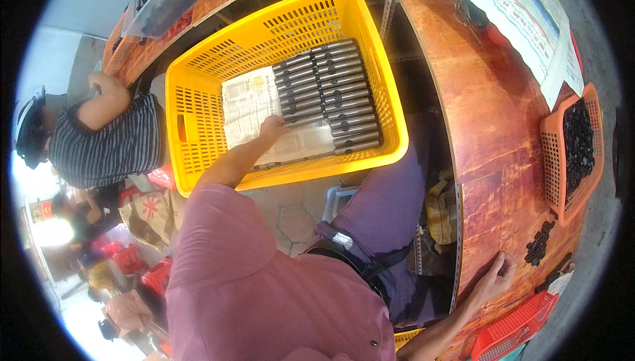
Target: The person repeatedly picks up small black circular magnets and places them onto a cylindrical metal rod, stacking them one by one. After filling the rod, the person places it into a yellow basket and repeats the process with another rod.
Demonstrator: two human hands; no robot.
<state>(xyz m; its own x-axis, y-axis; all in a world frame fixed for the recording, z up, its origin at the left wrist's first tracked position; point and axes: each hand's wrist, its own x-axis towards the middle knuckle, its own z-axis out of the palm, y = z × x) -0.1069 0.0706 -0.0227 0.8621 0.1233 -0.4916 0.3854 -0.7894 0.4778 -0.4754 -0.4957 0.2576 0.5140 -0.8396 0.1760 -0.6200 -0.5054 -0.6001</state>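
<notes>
A yellow plastic basket [188, 90] stands in front of me. In it, dark grey metal rods [337, 86] with black collars lie side by side against sheets of newspaper [248, 106]. My left hand [271, 131] reaches into the basket, its fingers closed on the near-left end of one rod, above the paper. On the right, my right hand [493, 283] rests over the wooden table [483, 219] with its fingers loosely curled and apart. Nothing shows in it. Small black pieces [540, 243] lie in a patch on the table just beyond that hand.
An orange basket [552, 162] full of small black parts sits at the table's right edge, below printed sheets [516, 13]. A red basket [512, 328] is at lower right. Grey plastic bins [162, 10] stand at upper left. Another person in a striped shirt [109, 139] works at left.
</notes>
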